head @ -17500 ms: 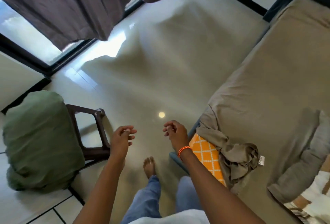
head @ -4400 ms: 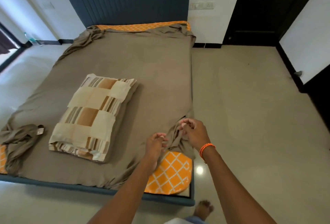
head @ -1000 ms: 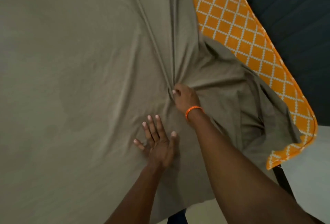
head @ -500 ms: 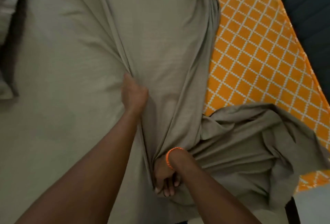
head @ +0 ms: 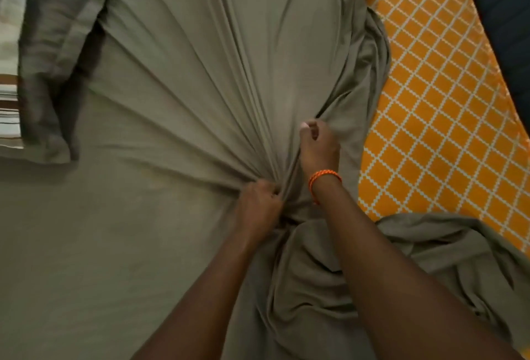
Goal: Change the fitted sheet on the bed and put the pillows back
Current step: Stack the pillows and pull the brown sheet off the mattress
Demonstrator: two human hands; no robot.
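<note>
— How many things are on the bed?

— One taupe fitted sheet (head: 172, 245), one orange lattice-patterned mattress (head: 436, 118) bared along the right, one pillow (head: 43, 66) at the far left edge, blurred. A dark headboard (head: 504, 15) fills the top right corner.

— And the two hands?

— Both grips are closed on the sheet. The left hand (head: 258, 207) clutches a bunch where the folds converge; the right hand (head: 318, 147), with an orange wristband (head: 324, 178), pinches cloth just beyond it.
</note>
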